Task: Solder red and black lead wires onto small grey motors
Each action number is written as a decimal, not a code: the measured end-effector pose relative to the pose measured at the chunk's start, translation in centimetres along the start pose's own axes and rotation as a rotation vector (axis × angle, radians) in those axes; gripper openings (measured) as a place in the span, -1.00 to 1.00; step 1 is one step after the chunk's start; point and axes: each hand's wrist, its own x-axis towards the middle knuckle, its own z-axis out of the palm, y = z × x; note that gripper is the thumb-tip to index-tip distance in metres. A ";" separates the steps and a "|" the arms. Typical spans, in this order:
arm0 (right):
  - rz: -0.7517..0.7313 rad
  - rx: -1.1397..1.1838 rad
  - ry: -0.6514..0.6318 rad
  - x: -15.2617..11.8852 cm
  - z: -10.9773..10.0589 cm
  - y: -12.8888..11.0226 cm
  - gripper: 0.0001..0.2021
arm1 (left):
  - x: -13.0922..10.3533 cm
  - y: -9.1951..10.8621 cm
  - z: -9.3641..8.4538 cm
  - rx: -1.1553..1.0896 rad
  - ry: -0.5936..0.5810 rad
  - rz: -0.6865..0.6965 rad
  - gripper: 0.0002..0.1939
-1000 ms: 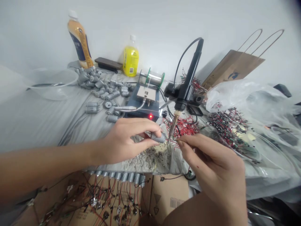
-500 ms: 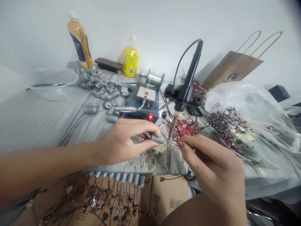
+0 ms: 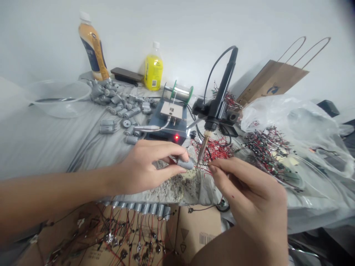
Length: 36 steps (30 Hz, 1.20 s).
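Between the thumb and fingers of my left hand [image 3: 151, 162] is a small silver motor [image 3: 185, 163], its terminal end facing right. My right hand [image 3: 244, 188] pinches a thin wire [image 3: 205, 165], dark in colour, whose end reaches toward the motor. A soldering iron [image 3: 204, 146], clamped in a stand, points down so that its tip sits in the small gap between motor and right fingertips. Whether the tip touches the wire or the terminal is too small to tell. A red wire hangs just below the right fingertips.
Behind my hands are a solder feeder [image 3: 169, 118] with a lit red lamp and a solder spool [image 3: 183, 92]. Loose motors [image 3: 111, 96] lie left. Red wires [image 3: 220, 149] and dark wires [image 3: 267, 144] are heaped right. A row of wired motors [image 3: 145, 208] lies on cardboard [image 3: 194, 229] below.
Both hands keep nearly the same pose, with the motor and wire still at the iron's tip. The whole view has shifted very slightly.
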 end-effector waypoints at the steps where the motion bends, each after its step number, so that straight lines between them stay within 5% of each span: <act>1: -0.004 -0.001 -0.001 0.0 0.0 0.0 -0.88 | 0.0 0.0 0.0 0.002 0.001 -0.001 -0.82; 26: -0.037 -0.066 -0.049 -0.4 -1.1 -0.8 -0.90 | -0.3 0.4 -0.3 0.021 -0.048 0.003 -0.83; 30: -0.087 -0.103 -0.129 -1.7 -2.6 -3.2 -0.91 | -1.8 2.7 -0.8 0.043 -0.101 -0.019 -0.81; 36: -0.167 -0.102 -0.343 -3.5 -4.0 -8.6 -0.87 | -7.0 8.5 -2.2 0.016 -0.046 -0.128 -0.87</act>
